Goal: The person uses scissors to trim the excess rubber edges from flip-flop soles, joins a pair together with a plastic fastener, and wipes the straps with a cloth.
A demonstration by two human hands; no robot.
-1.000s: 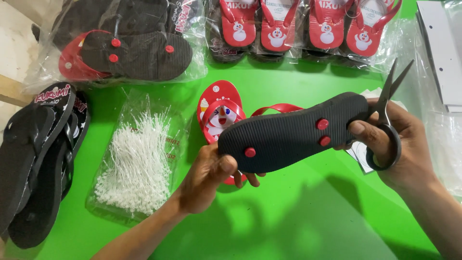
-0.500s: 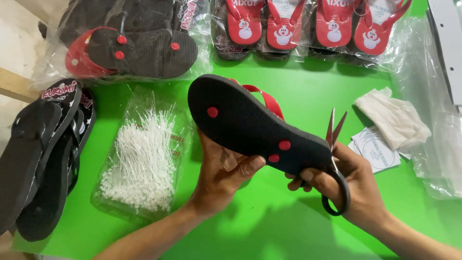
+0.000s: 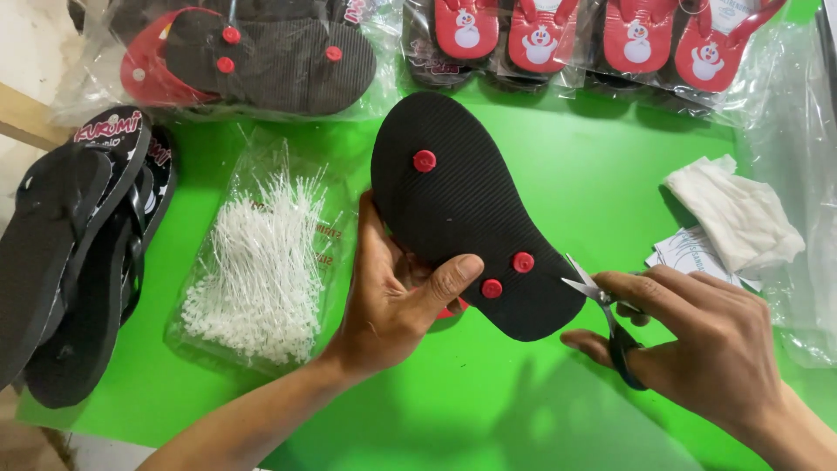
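Black flip-flop (image 3: 462, 209) held sole-up over the middle of the green table (image 3: 593, 174), ribbed black underside showing, three red round plugs on it: one near the toe end, two close together near the heel. A bit of red shows under the heel edge. Left hand (image 3: 392, 301) grips the flip-flop from below at its near side, thumb pressed on the sole just beside the heel plugs, fingers wrapped behind. Right hand (image 3: 697, 344) clenched around the handles of small scissors (image 3: 602, 305), blade tips touching or just beside the heel edge; cannot tell if blades are parted. Bag of white plastic tag pins (image 3: 257, 262) lies just left of the left hand. Stack of black flip-flops (image 3: 70, 253) at the left table edge, partly overhanging. Bagged flip-flops (image 3: 253, 52) and red-topped pairs (image 3: 575, 35) line the far edge. White cloth (image 3: 732, 214) and clear plastic (image 3: 798, 174) sit right. Bare green surface lies between the hands and near edge, and behind the sole toward the far row.
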